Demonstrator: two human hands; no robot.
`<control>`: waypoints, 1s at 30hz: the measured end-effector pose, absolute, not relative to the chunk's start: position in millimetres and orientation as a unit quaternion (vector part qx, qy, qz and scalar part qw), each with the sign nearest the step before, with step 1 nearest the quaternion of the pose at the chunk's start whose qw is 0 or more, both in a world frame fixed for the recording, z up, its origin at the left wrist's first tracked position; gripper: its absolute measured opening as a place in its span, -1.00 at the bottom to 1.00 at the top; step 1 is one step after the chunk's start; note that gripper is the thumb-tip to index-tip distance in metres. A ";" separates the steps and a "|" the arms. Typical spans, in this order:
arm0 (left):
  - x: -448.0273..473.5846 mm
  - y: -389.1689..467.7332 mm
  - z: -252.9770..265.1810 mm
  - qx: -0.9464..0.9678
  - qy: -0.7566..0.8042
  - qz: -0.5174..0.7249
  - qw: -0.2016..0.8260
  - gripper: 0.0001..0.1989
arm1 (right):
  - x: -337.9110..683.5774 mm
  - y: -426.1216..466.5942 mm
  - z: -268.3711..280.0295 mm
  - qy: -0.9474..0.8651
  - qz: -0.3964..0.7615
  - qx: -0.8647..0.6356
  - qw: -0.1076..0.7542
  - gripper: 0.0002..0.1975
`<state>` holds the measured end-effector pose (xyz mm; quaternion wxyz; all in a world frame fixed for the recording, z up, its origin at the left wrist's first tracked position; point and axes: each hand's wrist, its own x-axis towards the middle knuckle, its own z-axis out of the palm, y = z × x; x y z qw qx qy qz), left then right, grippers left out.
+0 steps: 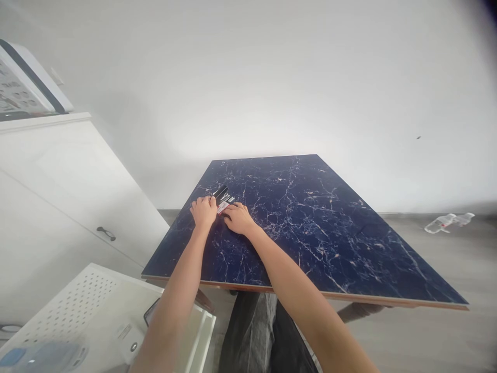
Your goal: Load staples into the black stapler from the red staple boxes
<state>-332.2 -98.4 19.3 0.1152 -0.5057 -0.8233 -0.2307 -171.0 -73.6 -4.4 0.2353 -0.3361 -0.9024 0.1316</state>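
A small flat black packet (222,194) with white print, and a paler part with a red edge on its near side, lies at the left of the dark blue marbled table (295,223). My left hand (204,211) is closed over its left end, thumb along its side. From the right, my right hand (238,218) has its curled fingers on the packet's lower right edge. The fingers cover part of the packet, so its exact kind cannot be made out.
A white cabinet (58,186) stands to the left, with a boxy appliance (33,77) on top. Below it is a white perforated-top unit (87,295) holding a clear plastic item and other things. Clear plastic bottles (446,223) lie on the floor at right. A wall rises behind the table.
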 end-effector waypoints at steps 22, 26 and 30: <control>-341.5 -101.0 17.2 -0.533 -0.811 -0.208 0.121 -0.62 | -174.9 -80.2 -3.6 -0.889 0.094 -0.380 0.236 -0.72; -347.8 -95.2 14.2 -0.572 -0.778 -0.243 0.095 -0.68 | -174.3 -77.2 -0.1 -0.873 0.096 -0.402 0.260 -0.76; -350.4 -93.5 11.0 -0.584 -0.766 -0.259 0.077 -0.66 | -173.4 -75.4 4.4 -0.855 0.109 -0.419 0.285 -0.77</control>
